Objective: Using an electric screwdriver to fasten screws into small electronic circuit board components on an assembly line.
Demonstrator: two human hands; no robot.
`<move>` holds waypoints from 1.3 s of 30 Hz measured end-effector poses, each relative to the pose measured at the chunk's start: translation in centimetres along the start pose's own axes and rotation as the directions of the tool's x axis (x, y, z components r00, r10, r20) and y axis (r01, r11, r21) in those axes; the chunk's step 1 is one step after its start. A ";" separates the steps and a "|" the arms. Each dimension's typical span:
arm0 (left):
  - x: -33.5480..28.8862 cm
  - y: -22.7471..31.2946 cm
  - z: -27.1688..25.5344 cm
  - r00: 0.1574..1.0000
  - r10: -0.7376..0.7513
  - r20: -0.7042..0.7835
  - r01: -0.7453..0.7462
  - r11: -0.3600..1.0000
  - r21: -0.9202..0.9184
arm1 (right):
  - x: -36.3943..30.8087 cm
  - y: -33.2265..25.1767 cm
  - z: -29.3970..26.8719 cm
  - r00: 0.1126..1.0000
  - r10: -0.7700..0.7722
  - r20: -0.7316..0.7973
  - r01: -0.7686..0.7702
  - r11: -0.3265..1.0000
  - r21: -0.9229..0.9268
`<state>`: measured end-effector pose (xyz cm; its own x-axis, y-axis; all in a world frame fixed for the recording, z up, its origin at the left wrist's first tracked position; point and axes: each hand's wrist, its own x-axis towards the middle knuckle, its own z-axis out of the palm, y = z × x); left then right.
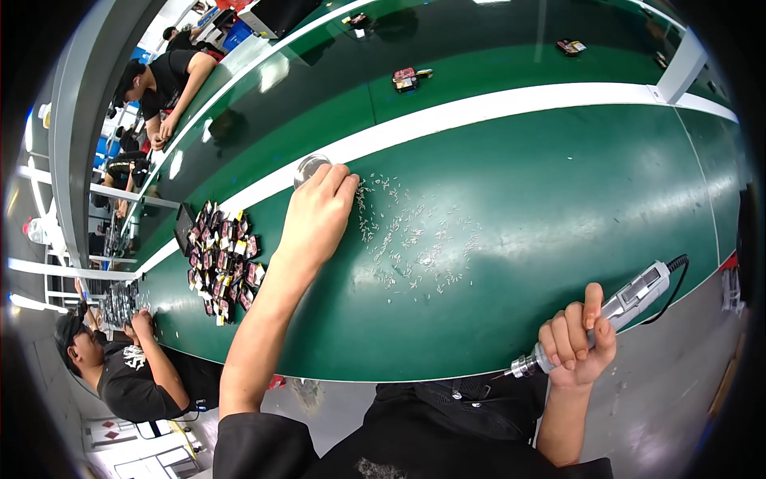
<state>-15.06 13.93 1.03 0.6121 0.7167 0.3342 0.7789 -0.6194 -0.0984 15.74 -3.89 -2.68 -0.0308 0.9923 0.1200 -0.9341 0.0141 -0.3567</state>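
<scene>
My left hand [321, 209] reaches to the far edge of the green worktop. Its fingers are curled closed at a round metal dish [309, 167], which the hand partly covers. Right of that hand, many tiny silvery pieces, apparently small screws [415, 238], lie scattered over the green surface. My right hand [576, 339] is wrapped around a grey corded electric screwdriver [636, 290] near the front edge. The bit points left, and the cord loops off the tool's back end.
Left of my left forearm lies a heap of small black-and-red parts [223, 263] beside a black tray [185, 227]. Past a white rail [479, 105], a dark green belt carries similar parts [408, 78]. A co-worker [120, 367] works at the left, others farther off.
</scene>
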 end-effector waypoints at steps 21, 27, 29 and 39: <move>-5.9 13.9 -3.5 0.880 -0.454 0.137 0.318 0.351 -0.881 | 0.1 0.0 0.7 0.999 -0.020 -0.042 0.017 0.998 -0.057; -6.5 16.1 -3.2 0.951 -0.293 0.096 0.154 0.183 -0.971 | 0.5 -1.0 1.3 0.987 -0.113 0.116 0.114 0.994 -0.002; -6.4 16.7 -3.4 0.947 -0.291 0.135 0.168 0.093 -0.981 | 0.8 -1.6 1.7 0.981 -0.118 0.157 0.118 0.993 0.010; -6.5 19.1 -3.9 0.924 -0.171 0.341 0.243 -0.423 -0.873 | 1.1 -1.4 6.6 0.952 -0.304 -0.025 0.305 0.950 0.065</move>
<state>-4.71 -3.82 0.67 0.4791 0.8777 0.0063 -0.2997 0.1568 0.9410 14.69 -3.63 4.12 0.2631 0.9439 0.1997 -0.9202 0.3077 -0.2422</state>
